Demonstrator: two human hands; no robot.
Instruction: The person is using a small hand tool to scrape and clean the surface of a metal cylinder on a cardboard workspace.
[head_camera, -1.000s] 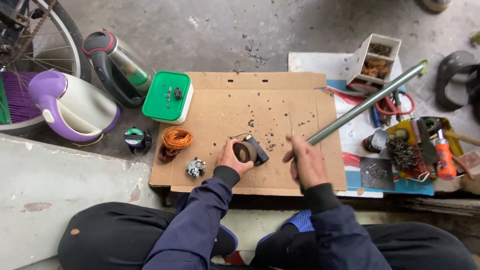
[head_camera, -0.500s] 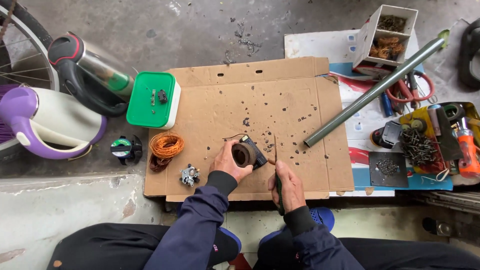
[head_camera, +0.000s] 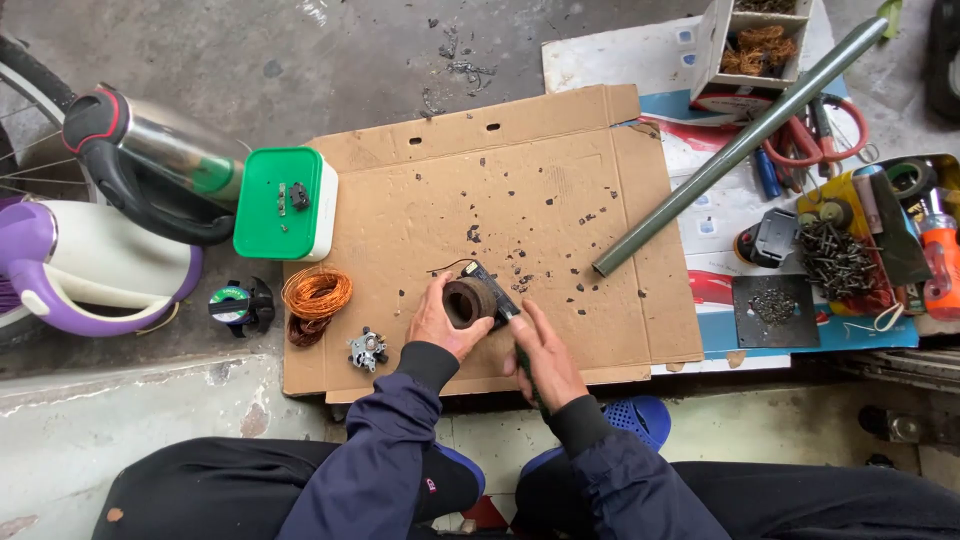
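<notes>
A: How is the left hand (head_camera: 440, 322) posed?
B: Forearm in a dark blue sleeve reaching forward, fingers curled closed in a grip, thumb to the inside.
A: And the right hand (head_camera: 545, 355)?
B: Just beside it, fingers extended forward and inward, likewise gripping.

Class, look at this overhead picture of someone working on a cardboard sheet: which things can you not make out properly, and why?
- Head view: the tool in the right hand is mostly covered by that hand.
- The round dark coil under the left hand: its near side is hidden by the fingers.
- The bicycle wheel is cut off by the left edge.
- Dark specks on the cardboard are too small to identify.
</notes>
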